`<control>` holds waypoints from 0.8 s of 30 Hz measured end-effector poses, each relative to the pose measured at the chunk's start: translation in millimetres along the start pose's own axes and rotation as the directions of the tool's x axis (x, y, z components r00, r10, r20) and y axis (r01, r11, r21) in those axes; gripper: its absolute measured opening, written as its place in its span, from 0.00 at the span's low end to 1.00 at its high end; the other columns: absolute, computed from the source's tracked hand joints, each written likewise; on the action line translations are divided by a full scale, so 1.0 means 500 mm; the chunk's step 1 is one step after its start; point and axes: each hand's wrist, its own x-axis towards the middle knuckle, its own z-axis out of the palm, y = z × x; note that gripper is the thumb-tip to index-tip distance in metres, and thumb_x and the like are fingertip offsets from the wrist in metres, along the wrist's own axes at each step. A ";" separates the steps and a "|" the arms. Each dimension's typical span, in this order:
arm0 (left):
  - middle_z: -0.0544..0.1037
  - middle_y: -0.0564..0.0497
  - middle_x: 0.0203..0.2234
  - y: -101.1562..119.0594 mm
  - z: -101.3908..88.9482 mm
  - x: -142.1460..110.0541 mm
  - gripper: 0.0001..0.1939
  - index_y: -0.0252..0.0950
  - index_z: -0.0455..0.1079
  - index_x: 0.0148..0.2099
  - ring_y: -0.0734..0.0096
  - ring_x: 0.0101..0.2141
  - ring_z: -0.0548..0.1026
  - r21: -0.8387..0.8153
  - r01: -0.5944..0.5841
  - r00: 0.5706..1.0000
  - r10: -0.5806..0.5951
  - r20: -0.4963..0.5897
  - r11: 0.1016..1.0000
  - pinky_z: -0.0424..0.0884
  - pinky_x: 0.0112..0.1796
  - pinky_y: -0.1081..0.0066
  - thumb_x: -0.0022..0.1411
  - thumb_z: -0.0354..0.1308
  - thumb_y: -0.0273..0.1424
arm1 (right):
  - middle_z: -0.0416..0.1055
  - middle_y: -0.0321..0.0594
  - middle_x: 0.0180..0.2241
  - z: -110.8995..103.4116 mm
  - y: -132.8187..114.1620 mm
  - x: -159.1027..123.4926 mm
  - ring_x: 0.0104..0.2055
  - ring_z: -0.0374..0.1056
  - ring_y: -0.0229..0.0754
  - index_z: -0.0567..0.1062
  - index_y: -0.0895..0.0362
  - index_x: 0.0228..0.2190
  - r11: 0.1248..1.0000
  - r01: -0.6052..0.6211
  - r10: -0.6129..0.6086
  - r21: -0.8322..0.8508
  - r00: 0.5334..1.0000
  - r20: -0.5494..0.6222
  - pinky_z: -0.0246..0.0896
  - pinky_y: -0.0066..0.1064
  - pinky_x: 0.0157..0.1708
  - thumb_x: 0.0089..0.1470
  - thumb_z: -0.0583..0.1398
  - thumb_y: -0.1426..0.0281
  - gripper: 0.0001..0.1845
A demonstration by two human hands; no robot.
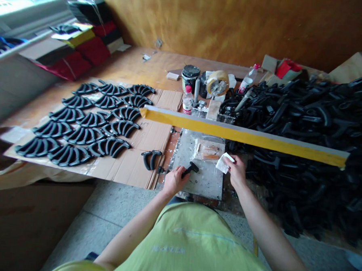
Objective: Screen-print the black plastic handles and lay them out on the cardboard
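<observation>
My left hand is closed round a black plastic handle part, holding it over a grey metal work plate. My right hand pinches a small white cloth just right of that part, above the plate's right edge. A clear packet with brownish contents lies on the plate behind my hands. Two more black curved parts rest on the cardboard sheet left of the plate.
Several rows of black curved parts lie on the cardboard. A big heap of black parts fills the right. A yellow-edged bar crosses above the plate. Bottles, a black tin and a tape roll stand behind.
</observation>
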 end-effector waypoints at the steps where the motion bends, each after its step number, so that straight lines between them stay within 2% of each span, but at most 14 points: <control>1: 0.78 0.50 0.36 0.007 -0.003 0.002 0.11 0.40 0.70 0.41 0.69 0.33 0.76 0.001 -0.004 1.000 0.004 0.012 1.000 0.64 0.31 0.74 0.64 0.51 0.40 | 0.71 0.33 0.25 -0.016 -0.003 -0.003 0.25 0.65 0.38 0.72 0.56 0.30 0.999 -0.025 0.026 0.040 1.000 -0.018 0.60 0.29 0.24 0.31 0.70 0.55 0.25; 4: 0.79 0.50 0.35 0.051 -0.007 0.015 0.11 0.40 0.70 0.40 0.69 0.32 0.77 -0.011 -0.055 0.997 0.055 0.047 0.998 0.63 0.31 0.74 0.63 0.51 0.40 | 0.72 0.34 0.26 -0.060 -0.017 -0.006 0.25 0.66 0.37 0.72 0.57 0.30 0.993 -0.032 0.043 0.116 0.995 -0.093 0.60 0.27 0.23 0.28 0.72 0.57 0.26; 8: 0.79 0.49 0.34 0.149 0.011 0.048 0.09 0.39 0.70 0.38 0.66 0.33 0.77 -0.044 -0.186 0.976 0.189 0.103 0.982 0.64 0.31 0.72 0.61 0.53 0.38 | 0.72 0.34 0.26 -0.112 -0.038 -0.006 0.25 0.66 0.36 0.73 0.57 0.30 0.984 0.004 0.028 0.180 0.985 -0.171 0.60 0.27 0.24 0.28 0.72 0.58 0.26; 10: 0.79 0.49 0.35 0.195 0.026 0.064 0.08 0.39 0.69 0.38 0.65 0.34 0.78 -0.085 -0.248 0.961 0.256 0.105 0.965 0.66 0.32 0.71 0.61 0.53 0.37 | 0.72 0.34 0.26 -0.130 -0.048 -0.015 0.25 0.66 0.36 0.73 0.57 0.30 0.984 0.043 -0.009 0.170 0.982 -0.191 0.61 0.27 0.25 0.30 0.71 0.58 0.25; 12: 0.79 0.50 0.34 0.230 0.039 0.074 0.08 0.39 0.68 0.39 0.65 0.34 0.78 -0.151 -0.273 0.954 0.288 0.083 0.950 0.67 0.33 0.71 0.62 0.53 0.37 | 0.72 0.34 0.26 -0.139 -0.059 -0.031 0.26 0.66 0.37 0.73 0.57 0.30 0.991 0.109 -0.094 0.079 0.979 -0.180 0.61 0.28 0.26 0.34 0.70 0.57 0.22; 15: 0.79 0.52 0.32 0.257 0.048 0.077 0.07 0.40 0.66 0.39 0.68 0.32 0.78 -0.250 -0.252 0.961 0.273 0.050 0.935 0.67 0.33 0.72 0.61 0.54 0.36 | 0.72 0.34 0.27 -0.132 -0.076 -0.063 0.28 0.67 0.39 0.74 0.56 0.31 0.962 0.224 -0.238 -0.158 0.968 -0.079 0.62 0.29 0.28 0.43 0.67 0.58 0.17; 17: 0.79 0.53 0.31 0.265 0.047 0.075 0.06 0.40 0.65 0.38 0.69 0.32 0.77 -0.291 -0.243 0.965 0.263 0.028 0.925 0.67 0.33 0.73 0.59 0.56 0.35 | 0.72 0.36 0.29 -0.117 -0.081 -0.080 0.31 0.67 0.41 0.74 0.55 0.32 0.896 0.332 -0.342 -0.296 0.939 0.018 0.63 0.31 0.31 0.46 0.65 0.61 0.12; 20: 0.78 0.53 0.30 0.272 0.040 0.071 0.05 0.40 0.64 0.36 0.69 0.31 0.77 -0.323 -0.238 0.967 0.256 0.012 0.916 0.67 0.33 0.73 0.57 0.57 0.31 | 0.72 0.38 0.34 -0.090 -0.075 -0.091 0.37 0.68 0.43 0.74 0.54 0.33 0.739 0.527 -0.493 -0.419 0.848 0.196 0.64 0.33 0.38 0.50 0.61 0.69 0.05; 22: 0.78 0.53 0.29 0.274 0.035 0.069 0.04 0.40 0.64 0.35 0.70 0.30 0.77 -0.323 -0.231 0.968 0.250 0.018 0.918 0.67 0.33 0.73 0.56 0.57 0.30 | 0.71 0.40 0.35 -0.075 -0.065 -0.088 0.40 0.68 0.44 0.74 0.53 0.33 0.629 0.620 -0.548 -0.469 0.782 0.297 0.63 0.35 0.42 0.50 0.57 0.76 0.09; 24: 0.78 0.52 0.29 0.277 0.033 0.068 0.04 0.39 0.64 0.35 0.69 0.31 0.77 -0.306 -0.241 0.966 0.259 0.019 0.921 0.67 0.33 0.73 0.56 0.57 0.29 | 0.71 0.41 0.35 -0.065 -0.058 -0.080 0.41 0.67 0.45 0.74 0.53 0.33 0.538 0.668 -0.577 -0.514 0.737 0.353 0.63 0.36 0.44 0.49 0.54 0.80 0.14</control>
